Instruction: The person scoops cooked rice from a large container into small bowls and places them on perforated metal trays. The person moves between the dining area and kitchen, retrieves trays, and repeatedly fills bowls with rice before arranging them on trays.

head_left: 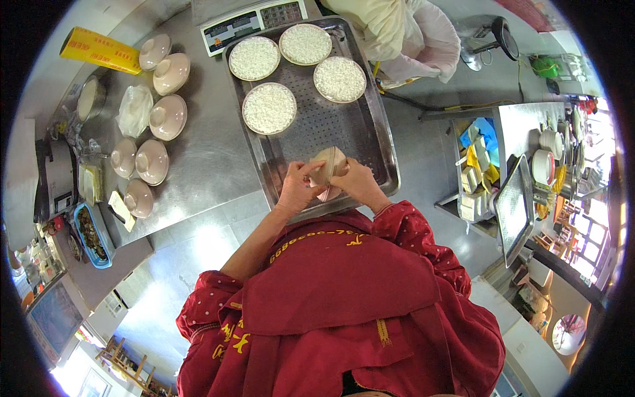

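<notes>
Over the near end of a perforated metal tray [311,137], both my hands hold a pale pinkish bowl [329,164] tilted on its side. It may be more than one bowl nested together; I cannot tell. My left hand [299,188] grips its left side with bent fingers, and my right hand [362,184] grips the right side. A bit of pink and white shows below it, between my hands. Farther up the tray sit several round bowls filled level with white grains like rice, the closest being this rice bowl [269,108].
Upturned pinkish bowls [168,118] stand at left by a clear plastic bag [135,111] and a yellow roll [100,50]. A scale [251,25] lies behind the tray. A lined bin [423,46] stands at the far right, and a shelf cart [479,169] nearer.
</notes>
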Demonstrator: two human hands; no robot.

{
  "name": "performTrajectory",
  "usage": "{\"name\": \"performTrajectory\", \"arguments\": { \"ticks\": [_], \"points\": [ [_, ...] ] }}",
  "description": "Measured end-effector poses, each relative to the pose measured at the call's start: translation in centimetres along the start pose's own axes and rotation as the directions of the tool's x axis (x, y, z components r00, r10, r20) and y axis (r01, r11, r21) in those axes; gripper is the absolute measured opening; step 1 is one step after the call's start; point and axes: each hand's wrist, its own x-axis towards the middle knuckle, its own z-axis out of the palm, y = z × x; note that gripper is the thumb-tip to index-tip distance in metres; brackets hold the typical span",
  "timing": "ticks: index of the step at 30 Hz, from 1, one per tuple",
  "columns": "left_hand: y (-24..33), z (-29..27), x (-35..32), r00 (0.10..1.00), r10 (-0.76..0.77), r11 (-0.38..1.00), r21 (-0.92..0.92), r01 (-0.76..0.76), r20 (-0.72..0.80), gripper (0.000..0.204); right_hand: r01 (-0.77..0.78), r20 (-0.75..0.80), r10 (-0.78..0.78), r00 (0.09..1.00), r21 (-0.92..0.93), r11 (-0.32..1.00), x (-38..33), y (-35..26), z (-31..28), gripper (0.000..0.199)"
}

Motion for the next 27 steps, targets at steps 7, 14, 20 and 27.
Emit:
{"name": "performTrajectory", "arguments": {
  "ticks": [7, 14, 20, 27],
  "points": [
    [1.1, -0.2, 0.2, 0.999, -0.005, 0.995, 0.095, 0.0, 0.054, 0.071, -0.027, -0.006, 0.027, 1.0, 0.054, 0.998, 0.2, 0.6, -0.3, 0.072],
    [2.2, 0.6, 0.5, 1.0, 0.026, 0.978, 0.207, -0.025, -0.003, 0.074, -0.087, -0.012, 0.088, 0.996, 0.052, 0.995, 0.5, 0.3, 0.4, 0.078],
    [3.2, 0.9, 0.2, 0.998, -0.01, 0.97, 0.24, 0.024, -0.056, 0.075, -0.077, 0.0, 0.077, 0.997, -0.031, 0.997, 0.1, 0.2, -0.1, 0.079],
    [-0.8, -1.2, 0.8, 0.994, -0.042, 0.995, 0.086, 0.051, -0.097, 0.065, -0.214, 0.122, 0.18, 0.976, 0.397, 0.892, 1.1, 5.0, -1.2, 0.065]
  ]
}}
